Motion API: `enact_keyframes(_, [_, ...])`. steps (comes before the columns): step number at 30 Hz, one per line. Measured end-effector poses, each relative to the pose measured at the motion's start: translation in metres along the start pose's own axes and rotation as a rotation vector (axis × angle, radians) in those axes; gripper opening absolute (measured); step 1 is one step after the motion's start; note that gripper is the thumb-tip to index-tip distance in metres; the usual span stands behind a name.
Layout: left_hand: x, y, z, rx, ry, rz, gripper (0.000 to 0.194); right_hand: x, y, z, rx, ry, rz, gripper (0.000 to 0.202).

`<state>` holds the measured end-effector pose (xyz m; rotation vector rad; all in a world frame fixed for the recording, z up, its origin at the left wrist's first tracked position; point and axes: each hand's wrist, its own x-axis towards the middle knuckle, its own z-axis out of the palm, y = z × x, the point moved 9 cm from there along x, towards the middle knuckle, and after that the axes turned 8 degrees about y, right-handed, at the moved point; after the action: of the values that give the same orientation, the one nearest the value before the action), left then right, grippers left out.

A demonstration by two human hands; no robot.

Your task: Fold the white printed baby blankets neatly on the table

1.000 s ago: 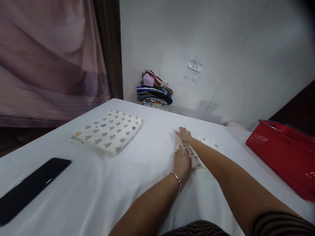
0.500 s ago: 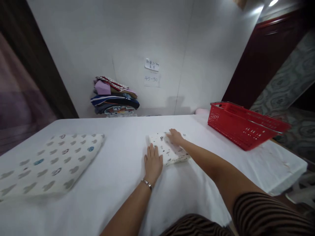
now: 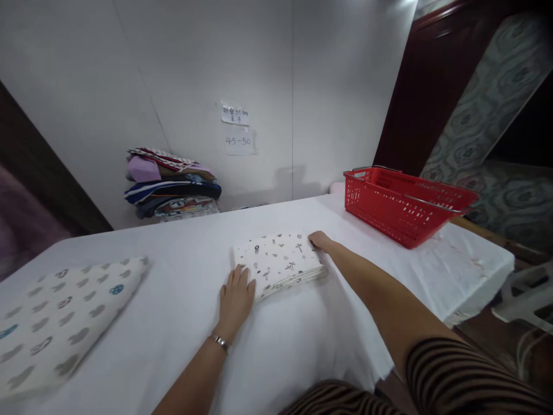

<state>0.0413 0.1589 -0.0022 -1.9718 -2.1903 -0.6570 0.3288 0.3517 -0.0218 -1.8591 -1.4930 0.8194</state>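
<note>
A folded white cloth (image 3: 280,259) with small palm and animal prints lies on the white-covered table (image 3: 181,288). My left hand (image 3: 236,297), with a silver bracelet at the wrist, rests on its left edge, fingers spread. At the cloth's upper right corner is my right hand (image 3: 320,240), its fingers bent together around the edge; the fingertips are partly hidden. Several layers show along the cloth's front edge. Another white cloth (image 3: 73,311), printed with grey shapes and a few blue and brown ones, lies flat at the left.
A red basket (image 3: 406,210) with metal handles stands at the table's back right. Folded fabrics (image 3: 173,187) are piled by the wall at the back left. Two paper signs (image 3: 237,128) hang on the wall. A white plastic stool (image 3: 525,300) is at the far right.
My right hand has moved from the top of the folded cloth to its upper right corner and closed there. My left hand stays at the left edge. The view has turned to the right.
</note>
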Motion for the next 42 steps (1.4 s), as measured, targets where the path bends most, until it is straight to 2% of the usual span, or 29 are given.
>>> enact_keyframes(5, [0.002, -0.002, 0.001, 0.008, 0.043, 0.045, 0.045, 0.025, -0.008, 0.014, -0.058, -0.080, -0.071, 0.027])
enact_keyframes(9, [0.003, -0.005, 0.004, 0.004, 0.085, 0.069, 0.045, 0.037, -0.020, 0.017, -0.102, -0.092, -0.185, 0.042])
enact_keyframes(16, [0.004, -0.009, 0.008, -0.017, 0.051, 0.066, 0.049, 0.057, -0.031, 0.021, -0.192, -0.081, -0.311, 0.029])
enact_keyframes(20, [0.004, -0.008, 0.008, -0.024, 0.031, 0.064, 0.050, 0.063, -0.030, 0.022, -0.215, -0.053, -0.322, 0.028])
enact_keyframes(25, [0.004, -0.007, 0.008, -0.028, 0.004, 0.047, 0.050, 0.062, -0.026, 0.017, -0.162, -0.061, -0.252, 0.029])
enact_keyframes(29, [0.004, -0.006, 0.007, -0.028, -0.002, 0.033, 0.050, 0.041, -0.008, 0.001, -0.072, -0.116, -0.130, 0.028])
enact_keyframes(32, [0.005, -0.003, 0.007, -0.013, -0.011, 0.039, 0.050, 0.003, 0.012, -0.010, -0.024, -0.207, -0.051, 0.032])
enact_keyframes(36, [0.005, 0.001, 0.003, -0.008, 0.001, 0.050, 0.048, -0.054, 0.031, -0.010, 0.053, -0.362, 0.058, 0.042])
enact_keyframes(38, [0.005, 0.003, 0.001, -0.008, 0.015, 0.055, 0.046, -0.070, 0.034, -0.012, 0.067, -0.361, 0.106, 0.047])
enact_keyframes(42, [0.004, 0.004, -0.001, -0.018, 0.005, 0.048, 0.045, -0.082, 0.032, -0.016, 0.109, -0.331, 0.118, 0.067])
